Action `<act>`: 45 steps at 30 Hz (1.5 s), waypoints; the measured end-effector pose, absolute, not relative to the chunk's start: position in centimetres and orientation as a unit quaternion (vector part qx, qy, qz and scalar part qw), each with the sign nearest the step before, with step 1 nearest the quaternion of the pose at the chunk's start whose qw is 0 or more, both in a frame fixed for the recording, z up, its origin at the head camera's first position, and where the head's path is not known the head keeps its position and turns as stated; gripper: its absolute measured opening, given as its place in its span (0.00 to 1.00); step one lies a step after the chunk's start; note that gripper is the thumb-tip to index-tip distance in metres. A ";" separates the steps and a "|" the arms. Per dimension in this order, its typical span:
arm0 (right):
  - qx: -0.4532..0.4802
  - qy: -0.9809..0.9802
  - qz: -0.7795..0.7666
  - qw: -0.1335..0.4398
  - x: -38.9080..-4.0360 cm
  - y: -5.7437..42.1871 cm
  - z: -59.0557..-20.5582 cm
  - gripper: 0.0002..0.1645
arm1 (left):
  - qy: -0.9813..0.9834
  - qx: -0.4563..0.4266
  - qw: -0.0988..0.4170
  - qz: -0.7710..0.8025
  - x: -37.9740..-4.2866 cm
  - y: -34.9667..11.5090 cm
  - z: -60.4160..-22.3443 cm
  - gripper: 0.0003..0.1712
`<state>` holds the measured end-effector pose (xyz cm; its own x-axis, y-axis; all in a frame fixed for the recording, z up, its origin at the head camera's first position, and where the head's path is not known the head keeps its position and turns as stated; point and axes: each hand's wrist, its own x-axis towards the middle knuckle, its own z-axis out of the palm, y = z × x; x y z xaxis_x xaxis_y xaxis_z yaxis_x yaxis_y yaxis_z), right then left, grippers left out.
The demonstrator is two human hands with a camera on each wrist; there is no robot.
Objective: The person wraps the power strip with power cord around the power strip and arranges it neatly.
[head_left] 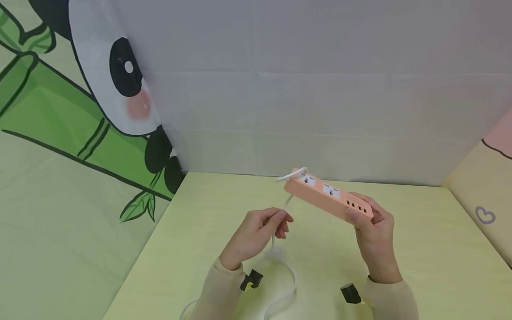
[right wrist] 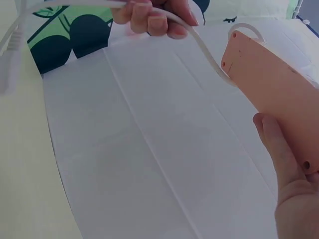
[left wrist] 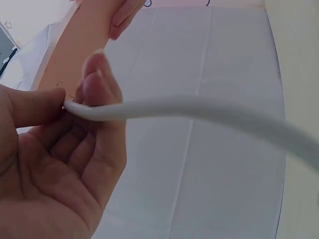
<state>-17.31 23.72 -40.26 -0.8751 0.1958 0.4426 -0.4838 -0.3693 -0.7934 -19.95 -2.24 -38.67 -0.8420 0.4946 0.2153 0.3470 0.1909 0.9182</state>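
An orange power strip with white sockets and a row of USB ports is held up above the table, tilted with its far left end higher. My right hand grips its right end, thumb in front and fingers behind; its underside shows in the right wrist view. A white power cord loops over the strip's left end and hangs down. My left hand pinches that cord between thumb and index finger, just below and left of the strip. Lower down, the cord curves toward the table's near side.
A pale yellow table lies beneath both hands. Behind it stands a grey-white backdrop, with a panda-and-bamboo print at the left. A blurry whitish piece, perhaps the plug, is on the cord below my left hand.
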 end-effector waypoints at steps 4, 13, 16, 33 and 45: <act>0.135 -0.501 0.824 0.226 -17.3 23.9 -40.2 0.18 | 0.775 0.279 0.056 0.565 -19.9 -2.1 -38.8 0.16; 0.117 -0.496 0.820 0.261 -17.4 23.7 -40.2 0.19 | 0.807 0.269 -0.003 0.526 -19.5 -1.7 -38.9 0.16; 0.109 -0.486 0.822 0.276 -17.5 24.0 -40.2 0.19 | 0.815 0.264 -0.006 0.516 -19.5 -1.6 -38.8 0.15; 0.109 -0.425 0.838 0.324 -18.5 25.6 -40.4 0.19 | 0.850 0.265 -0.088 0.447 -19.3 -1.3 -38.7 0.13; 0.104 -0.463 0.812 0.339 -19.0 26.1 -40.7 0.21 | 0.853 0.262 -0.145 0.428 -19.2 -1.0 -38.2 0.10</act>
<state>-19.01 26.06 -40.68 -0.7483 0.4546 0.4831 -0.6472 -0.3409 -0.6818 -19.19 -1.01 -38.24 -0.8206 0.3223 0.4719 0.5710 0.4974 0.6531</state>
